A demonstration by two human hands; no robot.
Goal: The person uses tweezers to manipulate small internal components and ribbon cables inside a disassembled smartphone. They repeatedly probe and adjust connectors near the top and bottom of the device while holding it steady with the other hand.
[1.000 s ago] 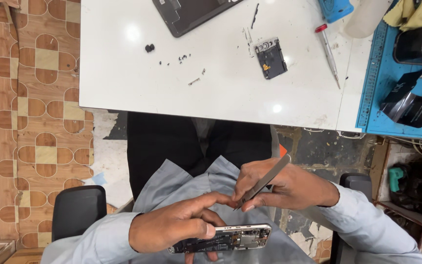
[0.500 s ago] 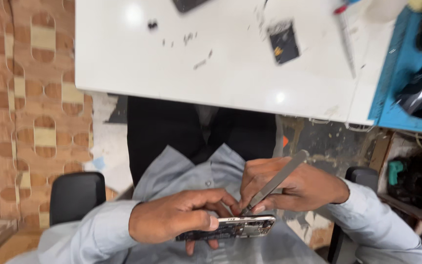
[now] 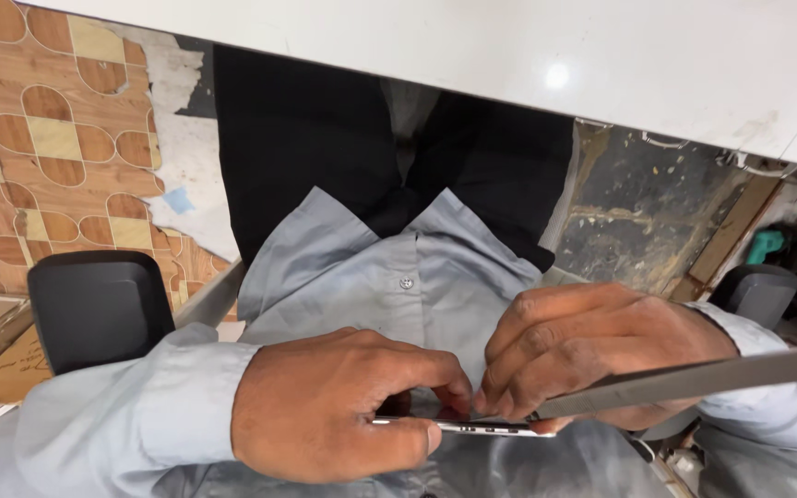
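My left hand point(image 3: 343, 406) grips a thin opened phone point(image 3: 481, 428) edge-on over my lap; only its silver rim with small ports shows. My right hand point(image 3: 592, 350) holds long metal tweezers point(image 3: 694, 380), whose shaft runs out to the right edge. The fingertips of both hands meet at the phone's top side, and the tweezer tips are hidden behind my fingers. I wear a grey buttoned shirt and dark trousers.
The white table's edge point(image 3: 601, 65) crosses the top of the view. Black chair armrests stand at left point(image 3: 99, 309) and right point(image 3: 758, 290). Patterned brown floor point(image 3: 39, 166) lies on the left, cardboard at lower left, worn dark floor on the right.
The view has tilted down and closer, so the tabletop items have left the frame. Both hands have drawn together over the phone, which is now seen edge-on.
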